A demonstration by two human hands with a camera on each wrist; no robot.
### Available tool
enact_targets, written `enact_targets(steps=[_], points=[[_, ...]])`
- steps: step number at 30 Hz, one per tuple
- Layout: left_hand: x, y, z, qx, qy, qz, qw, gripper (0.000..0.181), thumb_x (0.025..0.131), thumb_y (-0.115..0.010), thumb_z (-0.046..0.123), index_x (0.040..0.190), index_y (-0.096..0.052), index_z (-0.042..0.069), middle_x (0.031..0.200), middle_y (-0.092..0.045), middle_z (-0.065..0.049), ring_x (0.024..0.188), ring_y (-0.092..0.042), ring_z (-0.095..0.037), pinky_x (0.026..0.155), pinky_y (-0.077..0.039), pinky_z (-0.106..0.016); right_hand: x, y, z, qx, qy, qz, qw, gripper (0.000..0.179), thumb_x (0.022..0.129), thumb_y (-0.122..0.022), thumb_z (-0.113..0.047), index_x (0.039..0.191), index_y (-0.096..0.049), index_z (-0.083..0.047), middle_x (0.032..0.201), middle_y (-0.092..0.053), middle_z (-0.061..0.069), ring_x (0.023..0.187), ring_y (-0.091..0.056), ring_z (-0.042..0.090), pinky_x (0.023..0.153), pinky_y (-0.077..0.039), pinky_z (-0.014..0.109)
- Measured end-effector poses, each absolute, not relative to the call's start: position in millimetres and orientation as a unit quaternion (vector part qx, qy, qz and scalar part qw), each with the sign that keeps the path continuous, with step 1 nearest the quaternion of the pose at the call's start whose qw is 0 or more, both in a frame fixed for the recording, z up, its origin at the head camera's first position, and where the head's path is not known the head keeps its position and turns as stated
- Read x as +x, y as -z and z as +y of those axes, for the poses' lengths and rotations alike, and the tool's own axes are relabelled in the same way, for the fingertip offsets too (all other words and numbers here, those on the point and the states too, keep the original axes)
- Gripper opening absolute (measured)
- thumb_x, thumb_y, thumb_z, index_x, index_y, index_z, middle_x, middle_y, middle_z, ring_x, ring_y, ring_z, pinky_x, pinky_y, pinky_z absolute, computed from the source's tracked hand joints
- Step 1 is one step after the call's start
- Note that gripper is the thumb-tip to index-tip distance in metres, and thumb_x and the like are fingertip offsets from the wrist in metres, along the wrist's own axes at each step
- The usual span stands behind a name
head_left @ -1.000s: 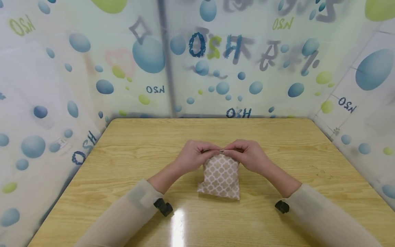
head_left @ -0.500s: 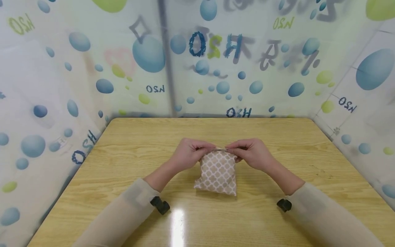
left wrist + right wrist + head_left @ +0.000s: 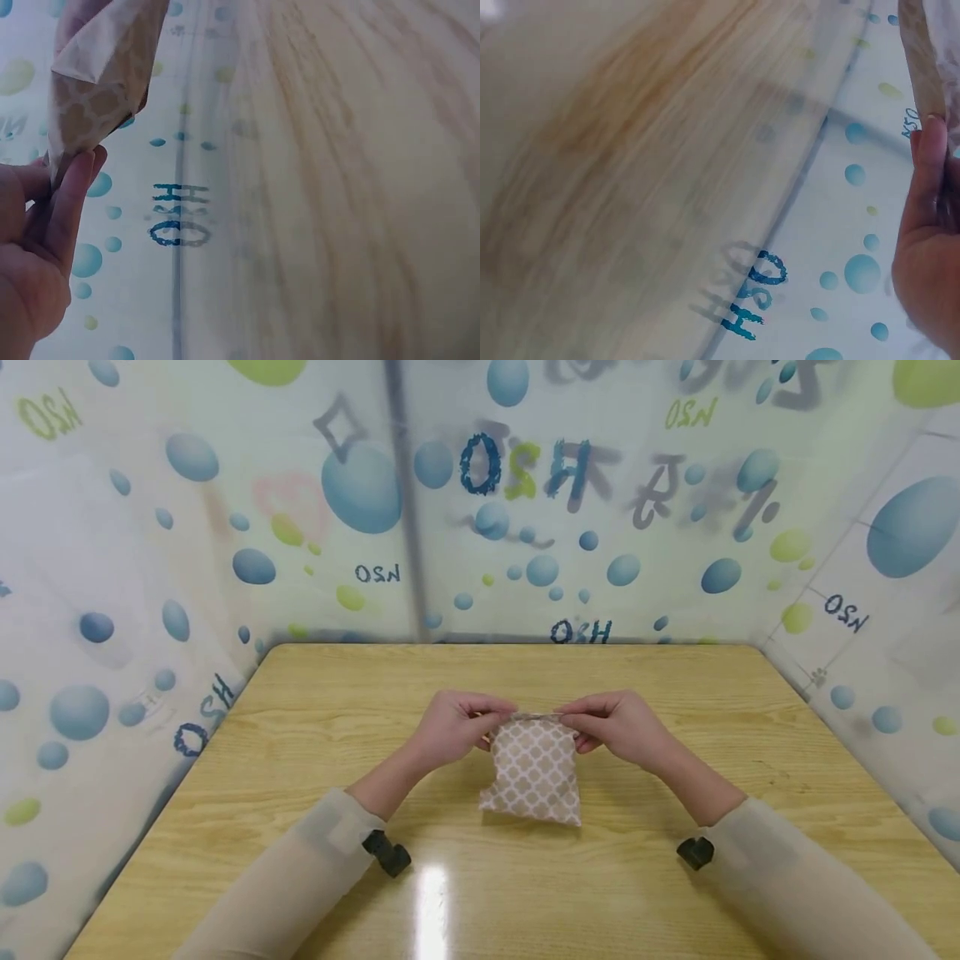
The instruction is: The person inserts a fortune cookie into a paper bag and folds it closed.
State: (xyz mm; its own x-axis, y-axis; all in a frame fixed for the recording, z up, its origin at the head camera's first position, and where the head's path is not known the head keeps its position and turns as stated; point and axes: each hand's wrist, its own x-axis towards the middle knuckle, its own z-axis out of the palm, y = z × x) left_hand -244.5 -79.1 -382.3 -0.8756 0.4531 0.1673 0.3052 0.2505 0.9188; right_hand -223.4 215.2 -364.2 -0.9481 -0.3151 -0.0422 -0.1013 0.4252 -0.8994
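A small beige pouch (image 3: 534, 768) with a white lattice pattern hangs upright between the two hands above the table. The left hand (image 3: 457, 727) pinches the top left corner of its upper edge between thumb and fingers. At the top right corner the right hand (image 3: 618, 727) pinches the same edge. In the left wrist view the pouch (image 3: 94, 97) narrows down to the left fingertips (image 3: 79, 169). Only a strip of the pouch (image 3: 926, 67) shows in the right wrist view, above the right thumb (image 3: 930, 150). The inside of the pouch is hidden.
A wooden table (image 3: 337, 693) with a light glare near the front lies beneath the hands. Patterned wall sheets (image 3: 637, 427) with blue and green spots stand around its back and sides. Dark clips (image 3: 387, 853) sit at both sleeve cuffs.
Both hands have moved apart along the top edge, from meeting at the middle to the two corners. The pouch's upper edge is now stretched wider and straighter.
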Motion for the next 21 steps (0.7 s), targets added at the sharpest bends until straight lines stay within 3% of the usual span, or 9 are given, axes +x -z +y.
enact_targets(steps=[7, 12, 17, 21], points=[[-251, 384, -79, 0.211, -0.578, 0.783, 0.094, 0.024, 0.108, -0.071, 0.018, 0.128, -0.083, 0.012, 0.126, -0.081, -0.01, 0.083, -0.078, -0.016, 0.072, -0.068, -0.039, -231, 366, 219, -0.114, 0.531, 0.832, 0.113, 0.033, 0.108, -0.071, -0.017, 0.136, -0.076, 0.0, 0.108, -0.083, 0.011, 0.08, -0.079, 0.013, 0.081, -0.068, 0.037], [-257, 388, -81, 0.179, -0.602, 0.771, 0.103, 0.027, 0.107, -0.072, 0.018, 0.132, -0.081, 0.009, 0.127, -0.081, -0.012, 0.082, -0.078, -0.015, 0.075, -0.068, -0.039, -234, 367, 223, -0.092, 0.557, 0.816, 0.128, 0.034, 0.11, -0.066, -0.013, 0.141, -0.073, 0.001, 0.104, -0.083, 0.008, 0.083, -0.08, 0.013, 0.086, -0.068, 0.039], [-259, 387, -79, 0.174, -0.617, 0.761, 0.104, 0.027, 0.108, -0.069, 0.013, 0.131, -0.08, 0.005, 0.128, -0.08, -0.013, 0.082, -0.077, -0.013, 0.079, -0.069, -0.043, -235, 365, 222, -0.097, 0.549, 0.824, 0.103, 0.031, 0.11, -0.064, -0.01, 0.136, -0.075, 0.003, 0.117, -0.082, 0.016, 0.083, -0.08, 0.011, 0.084, -0.067, 0.034], [-259, 386, -77, 0.165, -0.621, 0.759, 0.104, 0.026, 0.108, -0.068, 0.012, 0.129, -0.081, 0.006, 0.125, -0.082, -0.012, 0.081, -0.077, -0.012, 0.077, -0.068, -0.039, -237, 362, 221, -0.093, 0.539, 0.83, 0.107, 0.031, 0.11, -0.065, -0.01, 0.136, -0.075, 0.003, 0.119, -0.081, 0.019, 0.084, -0.08, 0.012, 0.086, -0.067, 0.036]])
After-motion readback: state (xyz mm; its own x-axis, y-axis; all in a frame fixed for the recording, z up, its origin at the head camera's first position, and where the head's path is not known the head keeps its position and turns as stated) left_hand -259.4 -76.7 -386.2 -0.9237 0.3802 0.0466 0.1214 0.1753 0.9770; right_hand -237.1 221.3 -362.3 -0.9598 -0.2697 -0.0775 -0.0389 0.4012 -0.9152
